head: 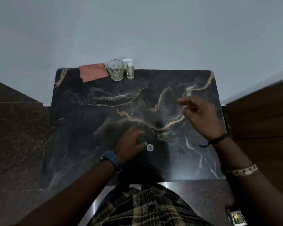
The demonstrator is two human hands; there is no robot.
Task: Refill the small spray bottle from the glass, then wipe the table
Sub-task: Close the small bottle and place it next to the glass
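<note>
At the far edge of the dark marbled worktop (82, 144), against the wall, the small spray bottle (130, 70) stands upright with its white pump top on, just right of the glass (115, 70), which holds some clear liquid. A reddish cloth (93, 72) lies flat just left of the glass. My left hand (131, 144) sits low over the near middle of the worktop, fingers curled, gripping nothing I can see. My right hand (201, 115) hovers over the right side, fingers loosely spread and relaxed, well apart from the bottle.
</note>
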